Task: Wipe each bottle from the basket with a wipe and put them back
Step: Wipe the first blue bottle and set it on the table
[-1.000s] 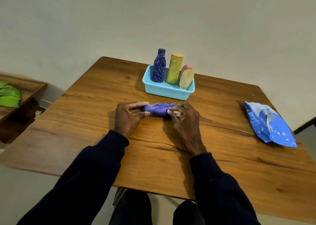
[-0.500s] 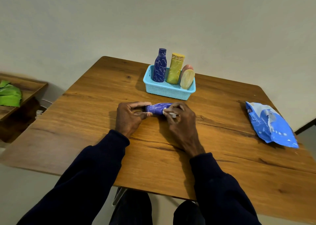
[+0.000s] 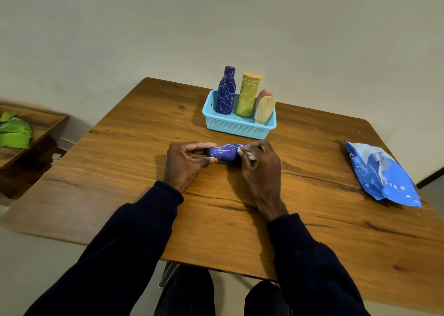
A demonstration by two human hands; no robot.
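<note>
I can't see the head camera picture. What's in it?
A person's left hand grips one end of a purple bottle held sideways over a wooden table; the right hand presses a white wipe on it. Behind stands a blue basket of bottles.

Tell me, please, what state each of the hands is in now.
Left hand: closed, pinching the end of the lying blue bottle.
Right hand: closed, holding a white wipe against that bottle.
</note>
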